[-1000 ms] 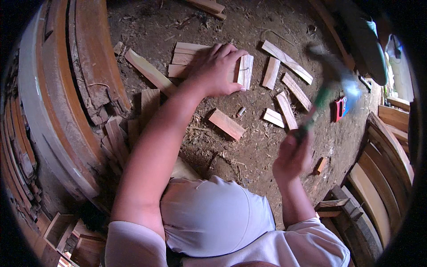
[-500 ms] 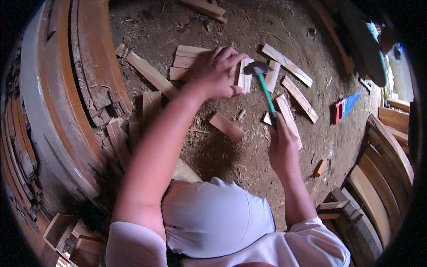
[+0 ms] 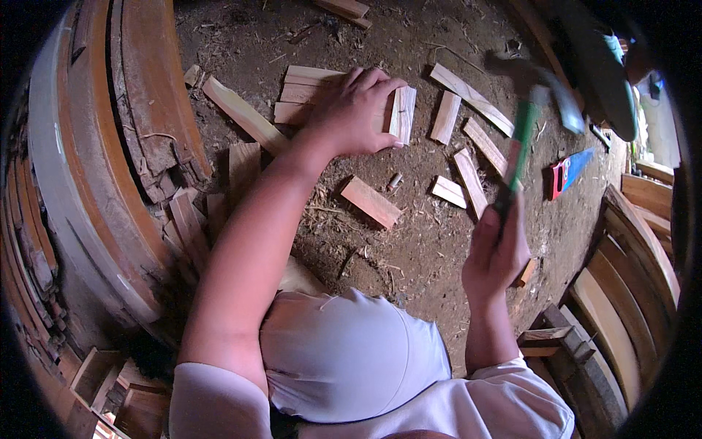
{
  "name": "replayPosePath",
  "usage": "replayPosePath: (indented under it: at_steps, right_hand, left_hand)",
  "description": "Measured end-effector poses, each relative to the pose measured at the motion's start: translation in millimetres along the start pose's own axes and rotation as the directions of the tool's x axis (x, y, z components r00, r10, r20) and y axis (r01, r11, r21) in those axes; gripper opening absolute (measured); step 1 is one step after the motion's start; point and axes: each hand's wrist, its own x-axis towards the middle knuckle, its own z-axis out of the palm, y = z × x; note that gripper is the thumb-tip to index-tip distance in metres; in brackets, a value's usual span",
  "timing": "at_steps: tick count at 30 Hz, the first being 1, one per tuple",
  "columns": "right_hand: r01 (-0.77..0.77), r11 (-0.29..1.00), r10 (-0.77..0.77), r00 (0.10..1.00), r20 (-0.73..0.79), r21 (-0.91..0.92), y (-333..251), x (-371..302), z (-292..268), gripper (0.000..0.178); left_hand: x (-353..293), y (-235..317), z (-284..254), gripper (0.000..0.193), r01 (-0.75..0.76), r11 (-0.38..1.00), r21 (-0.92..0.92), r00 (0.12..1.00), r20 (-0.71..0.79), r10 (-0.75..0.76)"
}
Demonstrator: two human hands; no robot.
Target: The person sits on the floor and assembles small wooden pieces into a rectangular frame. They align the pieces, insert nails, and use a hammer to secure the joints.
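My left hand [image 3: 352, 111] is closed around a small wooden assembly of pale slats [image 3: 298, 94], thumb and fingertips near its right end. Across that end lies a short wood strip [image 3: 403, 115], with a small dark mark, perhaps a nail, on its face. To the right, my right hand [image 3: 499, 249] is wrapped round the green handle of a claw hammer [image 3: 522, 135]. The hammer's head is blurred and raised, apart from the strip. My left palm hides the middle of the assembly.
Several loose wood strips [image 3: 472, 99] lie on the dirt floor, along with a short block [image 3: 371, 203] and a small cylinder [image 3: 395, 181]. A blue-bladed handsaw [image 3: 570, 174] is at the right. Long planks [image 3: 157, 88] are stacked left; more timber [image 3: 610, 307] lies right.
The hammer has lifted off the wood strip and swung up to the right with my right hand. My left hand keeps its hold on the slatted assembly, almost unmoved.
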Motion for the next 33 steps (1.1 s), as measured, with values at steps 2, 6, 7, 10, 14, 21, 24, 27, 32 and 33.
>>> replayPosePath:
  at_steps: [2,6,7,10,14,21,24,27,32,33]
  right_hand:
    - [0.029,1.000,-0.029,0.999,-0.013,-0.002,10,-3,9,0.048]
    - [-0.069,0.972,0.157,0.901,0.404,-0.224,6,11,20,0.047]
    - [-0.001,0.979,0.084,0.912,0.402,-0.204,5,9,7,0.049]
    - [0.078,0.992,-0.065,0.989,0.130,-0.101,-10,12,-3,0.055]
    - [0.042,0.989,-0.027,0.994,0.105,-0.140,9,-3,18,0.053]
    - [-0.040,0.990,0.071,0.968,0.239,-0.133,29,1,19,0.044]
    - [-0.047,0.985,0.068,0.990,0.122,-0.169,51,-26,8,0.041]
    - [-0.114,0.988,0.131,0.978,0.165,-0.108,63,-65,-4,0.042]
    - [-0.053,0.958,0.125,0.962,0.244,-0.282,84,-130,-34,0.046]
    - [-0.033,0.953,0.112,0.962,0.248,-0.301,88,-137,-36,0.048]
  left_hand:
    - [2,3,0,0.096,-0.024,1.000,0.000,1.000,-0.006,0.024]
    - [2,0,2,0.095,-0.026,1.000,-0.011,0.999,-0.027,0.026]
    - [-3,2,5,0.095,-0.011,1.000,0.019,1.000,-0.028,0.011]
    - [-2,-1,5,0.095,0.003,1.000,-0.007,1.000,-0.019,-0.003]
    - [2,-1,5,0.095,-0.030,0.999,-0.030,0.999,-0.025,0.029]
    - [3,4,-1,0.096,-0.005,0.999,-0.037,0.999,0.037,0.006]
    - [0,-1,3,0.097,-0.027,0.998,-0.060,0.999,0.029,0.029]
    - [-1,0,-1,0.101,0.000,0.998,-0.056,0.996,0.084,0.004]
    - [15,16,-11,0.115,0.060,0.998,0.011,0.967,0.246,-0.061]
    - [17,21,-15,0.117,0.048,0.999,0.011,0.976,0.212,-0.049]
